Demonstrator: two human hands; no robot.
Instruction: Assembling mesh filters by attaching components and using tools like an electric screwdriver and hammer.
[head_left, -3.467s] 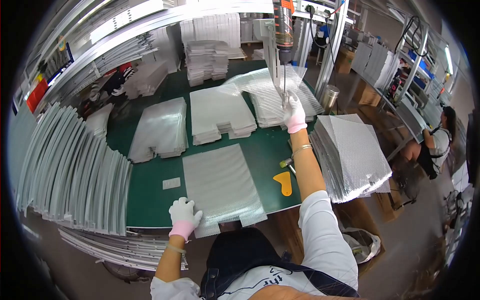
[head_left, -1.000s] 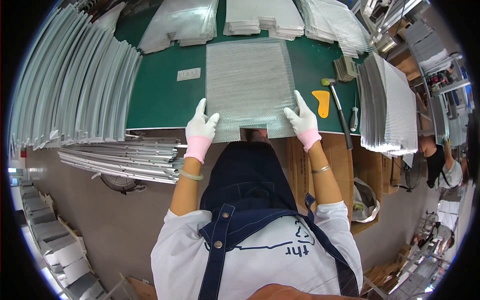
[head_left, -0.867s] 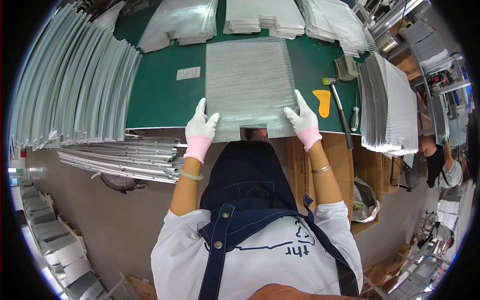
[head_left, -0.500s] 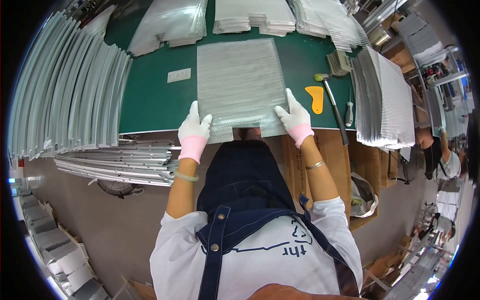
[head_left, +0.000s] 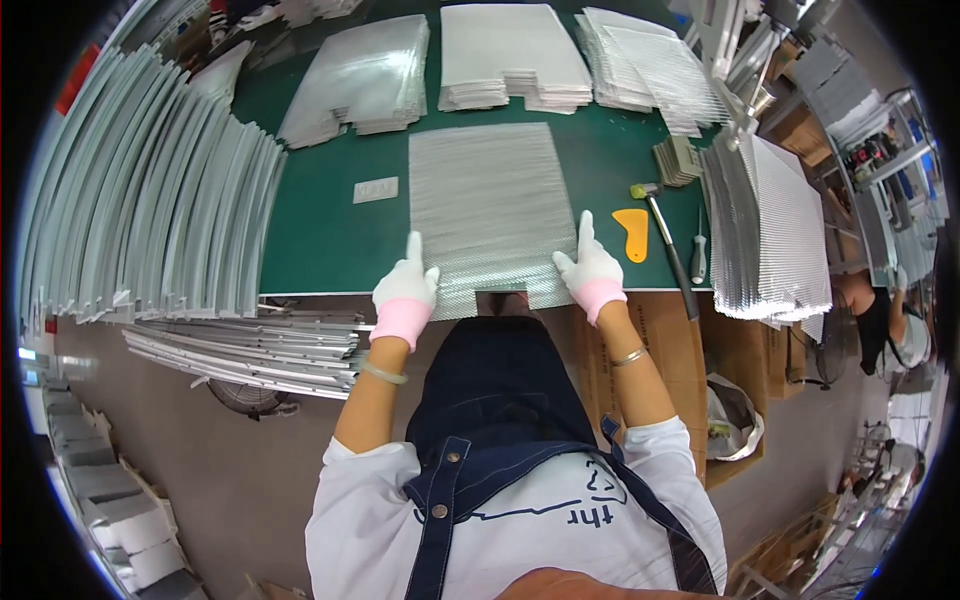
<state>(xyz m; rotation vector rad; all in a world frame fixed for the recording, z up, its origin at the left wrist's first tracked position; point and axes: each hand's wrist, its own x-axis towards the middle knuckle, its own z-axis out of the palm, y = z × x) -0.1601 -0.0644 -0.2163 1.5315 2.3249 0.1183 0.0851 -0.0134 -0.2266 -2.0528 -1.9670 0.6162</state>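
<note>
Gloved left hand [head_left: 405, 285] and right hand [head_left: 590, 270], seemingly flat-fingered, on ribbed silvery sheet [head_left: 487, 205].

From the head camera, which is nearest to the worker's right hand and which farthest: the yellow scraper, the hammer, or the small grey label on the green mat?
1. Yellow scraper: just right of the right hand.
2. Hammer: a little farther right, beyond the scraper, its handle running toward the table edge.
3. Small grey label: far left, across the silver sheet, nearer the left hand.

Silver ribbed sheet [head_left: 487, 205] on green mat [head_left: 320, 235] (scraper [head_left: 632, 220] is orange), gloves white-and-pink.
</note>
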